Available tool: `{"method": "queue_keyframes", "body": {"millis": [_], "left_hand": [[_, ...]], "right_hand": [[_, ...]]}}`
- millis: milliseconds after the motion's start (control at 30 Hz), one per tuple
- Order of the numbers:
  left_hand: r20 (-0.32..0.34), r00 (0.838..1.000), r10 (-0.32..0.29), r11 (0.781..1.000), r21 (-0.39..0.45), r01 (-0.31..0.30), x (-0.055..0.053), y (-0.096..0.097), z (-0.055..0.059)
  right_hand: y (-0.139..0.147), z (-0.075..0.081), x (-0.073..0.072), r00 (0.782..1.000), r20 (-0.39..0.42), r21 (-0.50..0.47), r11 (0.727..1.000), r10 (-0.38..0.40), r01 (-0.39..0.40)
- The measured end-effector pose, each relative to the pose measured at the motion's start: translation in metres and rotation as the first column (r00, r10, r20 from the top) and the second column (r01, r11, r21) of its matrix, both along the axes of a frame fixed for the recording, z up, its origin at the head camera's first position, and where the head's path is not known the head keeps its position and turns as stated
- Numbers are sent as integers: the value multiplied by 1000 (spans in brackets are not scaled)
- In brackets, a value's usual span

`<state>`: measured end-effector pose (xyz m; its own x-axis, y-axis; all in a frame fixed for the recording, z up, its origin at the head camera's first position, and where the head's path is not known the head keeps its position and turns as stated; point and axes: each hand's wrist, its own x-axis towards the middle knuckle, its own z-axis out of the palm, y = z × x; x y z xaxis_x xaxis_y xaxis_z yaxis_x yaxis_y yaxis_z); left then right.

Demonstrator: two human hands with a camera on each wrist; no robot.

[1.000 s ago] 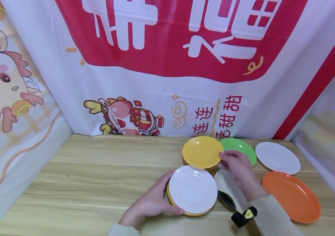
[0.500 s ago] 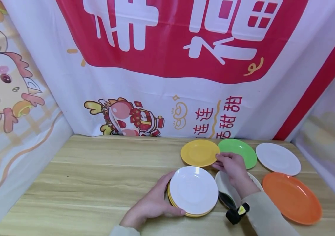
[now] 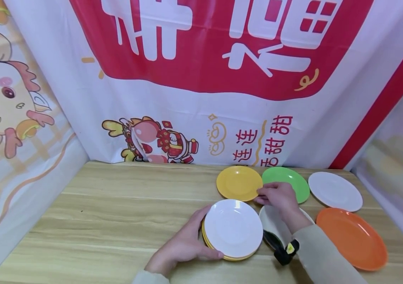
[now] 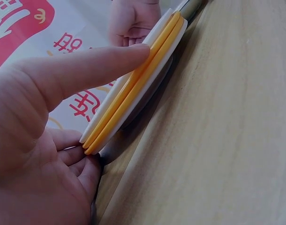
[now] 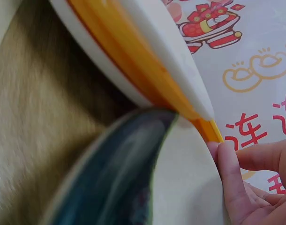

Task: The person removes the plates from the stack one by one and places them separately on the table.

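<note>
My left hand (image 3: 187, 242) grips the left side of a stack of small plates, a white plate (image 3: 233, 227) on top. In the left wrist view the stack's yellow plates (image 4: 133, 91) show between white ones, with the thumb and fingers around the rims. My right hand (image 3: 281, 197) pinches the right rim of a separate yellow plate (image 3: 238, 182), just beyond the stack. Under the right forearm lies a cream plate with a dark green part (image 5: 185, 173), partly hidden by the arm and the stack.
A green plate (image 3: 290, 179) lies behind the right hand, partly covered by it. Farther right are a white oval plate (image 3: 335, 191) and an orange oval plate (image 3: 352, 238). The wooden table (image 3: 109, 221) ends at a printed cloth backdrop (image 3: 194, 126).
The right hand has shifted the yellow plate slightly left and lower, away from over the green plate. The left hand and the stack have barely moved.
</note>
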<state>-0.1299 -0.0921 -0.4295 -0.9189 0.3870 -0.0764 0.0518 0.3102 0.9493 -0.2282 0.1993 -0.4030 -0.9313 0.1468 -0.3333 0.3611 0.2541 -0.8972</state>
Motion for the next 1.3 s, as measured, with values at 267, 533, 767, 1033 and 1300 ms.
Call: {"method": "queue_keyframes", "body": {"millis": [267,533,767,1033,1300], "left_hand": [[21,1000,7,1000,-6,-7,0,0,0],[28,1000,12,1000,-18,-12,0,1,1],[32,999,12,1000,-15,-11,0,1,1],[20,1000,10,1000,-15,-9,0,1,-1],[19,1000,15,1000,-15,-14,0,1,0]], "right_hand": [[5,3,-7,996,59,110,991,67,-73],[7,4,-9,993,82,168,980,90,-103],[4,1,-9,995,56,182,979,82,-91],[2,-2,-7,996,53,199,977,65,-75],[1,-1,-8,997,44,223,972,67,-75]]}}
